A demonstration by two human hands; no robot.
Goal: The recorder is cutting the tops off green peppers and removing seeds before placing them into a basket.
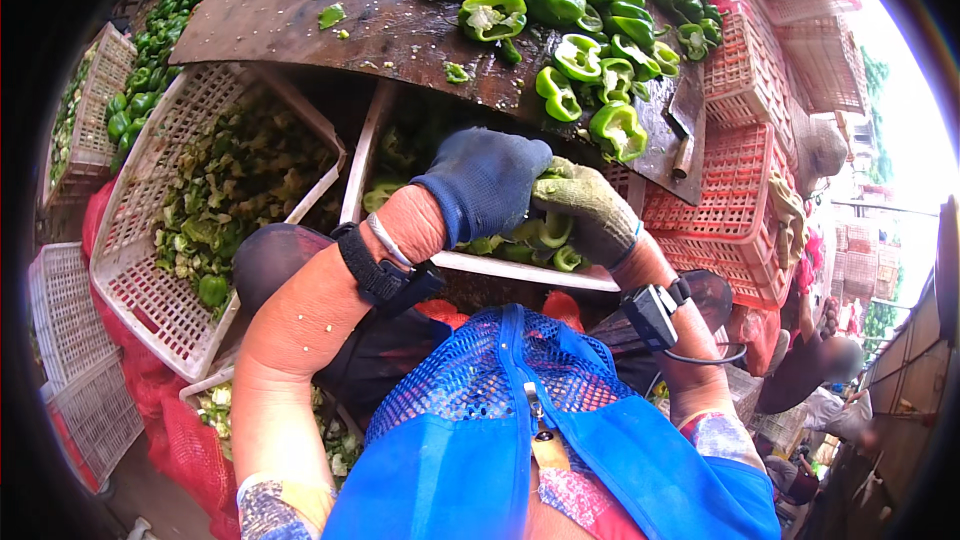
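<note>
My left hand, in a blue knit glove, is closed with its knuckles up. It meets my right hand, in a green-stained pale glove, whose fingers are also curled. A bit of green shows where they touch; what they hold between them is mostly hidden. Just below lies a white crate with cut green pepper pieces in it. Beyond my hands, halved green peppers are heaped on a dark wooden board. A knife rests at the board's right edge.
At left a tilted white crate holds pepper scraps. Whole green peppers are piled at far left. Red and pink crates are stacked to the right. Other people are at far right. Red mesh sacks lie lower left.
</note>
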